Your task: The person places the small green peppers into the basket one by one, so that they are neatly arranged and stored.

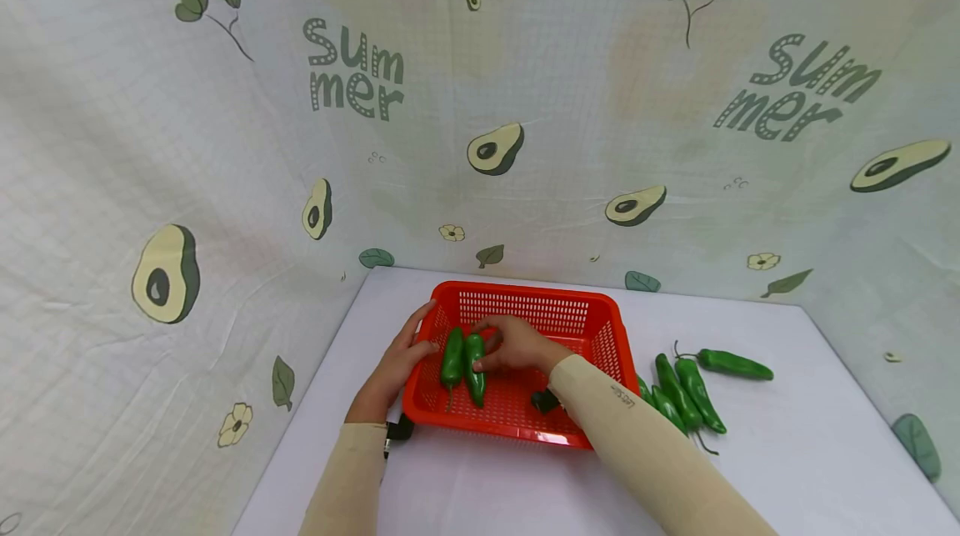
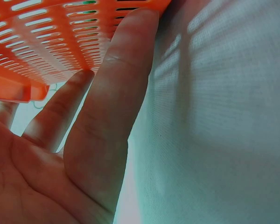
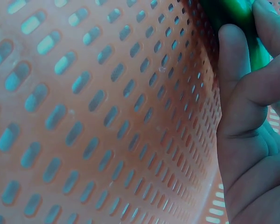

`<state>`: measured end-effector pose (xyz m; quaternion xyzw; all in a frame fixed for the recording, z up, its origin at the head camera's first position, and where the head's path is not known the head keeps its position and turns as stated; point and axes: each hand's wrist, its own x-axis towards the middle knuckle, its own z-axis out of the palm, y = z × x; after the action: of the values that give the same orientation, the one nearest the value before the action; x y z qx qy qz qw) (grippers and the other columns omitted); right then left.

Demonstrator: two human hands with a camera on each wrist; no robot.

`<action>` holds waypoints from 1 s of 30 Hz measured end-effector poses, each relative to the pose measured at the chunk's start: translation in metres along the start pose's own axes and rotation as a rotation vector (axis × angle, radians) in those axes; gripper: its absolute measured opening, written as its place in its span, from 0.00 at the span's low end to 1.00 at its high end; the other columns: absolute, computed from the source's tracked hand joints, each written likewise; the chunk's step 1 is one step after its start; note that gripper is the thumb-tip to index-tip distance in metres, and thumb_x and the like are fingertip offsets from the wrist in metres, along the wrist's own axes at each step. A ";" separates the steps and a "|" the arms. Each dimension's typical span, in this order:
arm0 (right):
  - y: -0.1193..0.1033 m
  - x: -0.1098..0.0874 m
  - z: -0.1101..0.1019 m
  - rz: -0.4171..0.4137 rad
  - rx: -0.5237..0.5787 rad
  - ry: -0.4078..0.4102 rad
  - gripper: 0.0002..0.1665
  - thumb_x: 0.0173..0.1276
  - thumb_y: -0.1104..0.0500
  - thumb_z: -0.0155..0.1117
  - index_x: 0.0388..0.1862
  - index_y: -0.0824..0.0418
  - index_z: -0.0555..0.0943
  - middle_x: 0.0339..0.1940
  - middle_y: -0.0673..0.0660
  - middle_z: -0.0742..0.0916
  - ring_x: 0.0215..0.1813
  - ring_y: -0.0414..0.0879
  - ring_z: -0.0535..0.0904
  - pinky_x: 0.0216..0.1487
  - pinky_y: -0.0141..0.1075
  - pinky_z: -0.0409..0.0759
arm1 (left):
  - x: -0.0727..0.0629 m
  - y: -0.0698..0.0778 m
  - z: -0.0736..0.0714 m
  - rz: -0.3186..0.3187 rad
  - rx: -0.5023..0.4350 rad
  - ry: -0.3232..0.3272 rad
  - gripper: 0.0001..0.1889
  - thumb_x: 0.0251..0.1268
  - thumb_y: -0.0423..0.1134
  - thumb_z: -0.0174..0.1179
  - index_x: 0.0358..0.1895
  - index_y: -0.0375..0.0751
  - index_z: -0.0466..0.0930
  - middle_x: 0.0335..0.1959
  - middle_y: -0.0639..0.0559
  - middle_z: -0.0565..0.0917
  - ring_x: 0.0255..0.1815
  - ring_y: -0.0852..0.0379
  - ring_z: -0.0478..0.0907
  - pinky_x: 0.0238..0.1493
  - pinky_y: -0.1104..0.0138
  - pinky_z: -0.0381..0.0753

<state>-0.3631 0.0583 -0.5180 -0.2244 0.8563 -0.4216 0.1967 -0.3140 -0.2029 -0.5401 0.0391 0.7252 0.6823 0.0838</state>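
Observation:
My left hand (image 1: 393,369) holds the left side of a red plastic basket (image 1: 525,433), its thumb over the rim. In the left wrist view its fingers (image 2: 116,84) lie fairly straight against the slotted outer wall. Inside the basket, my right hand (image 1: 517,344) pinches a glossy green chili pepper (image 1: 475,382) between thumb and fingers. Another green pepper (image 1: 453,359) lies just left of it, stem toward me. The right wrist view shows the held pepper (image 3: 233,11) partly hidden by the fingers, close to the basket wall.
Several green peppers (image 1: 696,394) lie in a cluster on the white table, right of the basket; a single one (image 1: 735,364) lies farther right. My right forearm (image 1: 645,444) crosses the basket's front right rim. Printed cloth (image 1: 555,102) hangs behind the table.

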 end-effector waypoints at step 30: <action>-0.001 -0.002 0.000 0.020 -0.009 0.015 0.37 0.57 0.51 0.86 0.65 0.53 0.83 0.41 0.50 0.89 0.44 0.45 0.87 0.46 0.40 0.88 | 0.001 -0.002 0.000 -0.005 0.019 0.006 0.39 0.70 0.39 0.60 0.78 0.83 0.62 0.73 0.44 0.74 0.60 0.40 0.83 0.50 0.50 0.89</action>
<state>-0.3616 0.0590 -0.5166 -0.2135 0.8619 -0.4174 0.1932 -0.3148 -0.2025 -0.5422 0.0360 0.7320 0.6752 0.0832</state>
